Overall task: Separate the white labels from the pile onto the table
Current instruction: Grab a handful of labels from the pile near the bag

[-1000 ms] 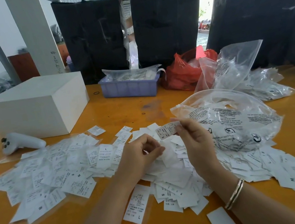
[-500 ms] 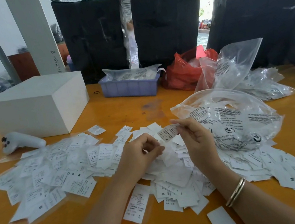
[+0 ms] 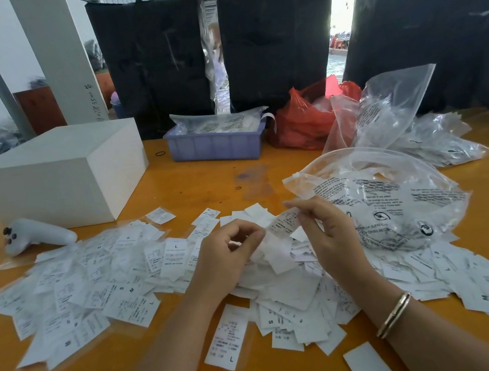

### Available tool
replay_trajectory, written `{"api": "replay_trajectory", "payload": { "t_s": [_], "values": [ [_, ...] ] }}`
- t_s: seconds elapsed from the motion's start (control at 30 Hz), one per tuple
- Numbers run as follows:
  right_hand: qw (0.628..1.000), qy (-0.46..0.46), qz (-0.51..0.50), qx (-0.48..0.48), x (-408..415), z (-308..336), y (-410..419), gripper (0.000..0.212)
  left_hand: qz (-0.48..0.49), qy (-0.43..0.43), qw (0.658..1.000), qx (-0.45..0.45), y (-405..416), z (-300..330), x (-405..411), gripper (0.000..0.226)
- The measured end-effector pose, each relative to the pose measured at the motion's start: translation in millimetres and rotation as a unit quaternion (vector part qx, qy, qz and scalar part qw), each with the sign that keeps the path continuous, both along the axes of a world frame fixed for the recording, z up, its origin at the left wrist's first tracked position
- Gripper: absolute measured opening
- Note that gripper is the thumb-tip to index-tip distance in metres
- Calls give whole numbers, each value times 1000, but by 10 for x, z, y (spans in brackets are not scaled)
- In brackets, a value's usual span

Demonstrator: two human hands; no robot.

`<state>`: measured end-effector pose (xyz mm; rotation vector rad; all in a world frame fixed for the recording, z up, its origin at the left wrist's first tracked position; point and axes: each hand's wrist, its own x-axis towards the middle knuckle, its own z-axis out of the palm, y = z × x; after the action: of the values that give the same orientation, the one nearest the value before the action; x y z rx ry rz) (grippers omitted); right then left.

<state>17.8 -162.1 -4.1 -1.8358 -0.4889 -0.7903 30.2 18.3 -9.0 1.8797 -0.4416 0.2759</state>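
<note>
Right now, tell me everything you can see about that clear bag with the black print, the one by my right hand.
The clear bag is thin, glossy, crinkled plastic printed with blocks of black warning text and small round symbols. It lies puffed up on the orange table, its zip-strip mouth turned left toward the hands. Its near edge rests on the label pile; more clear bags stand behind it. The right hand, pinching one label, sits just in front; contact with the bag is unclear.

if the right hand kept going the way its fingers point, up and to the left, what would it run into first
Most likely the label it already pinches, then the left hand just beyond; depth between the hands is hard to judge from this one view.
</note>
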Motion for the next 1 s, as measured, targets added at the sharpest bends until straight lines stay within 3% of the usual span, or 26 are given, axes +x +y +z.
{"api": "replay_trajectory", "payload": {
  "t_s": [0.17,0.37,0.43,0.57,1.0],
  "values": [
    [999,-9,1,-35,-1,-13,38,33,-28,9,1000,-5,-31,-2,-9,8],
    [981,53,18,184,-19,51,33,34,8,0,1000,0,6,-43,35,7],
    [977,55,23,205,-27,65,37,32,9,0,1000,-1,1,-42,35,7],
    [982,41,37,181,-61,84,67,34,8,-8,1000,4,-9,-33,30,9],
    [999,-27,-19,-26,-55,24,28,31,6,-22,1000,-6,-6,3,6,11]
  ]
}}
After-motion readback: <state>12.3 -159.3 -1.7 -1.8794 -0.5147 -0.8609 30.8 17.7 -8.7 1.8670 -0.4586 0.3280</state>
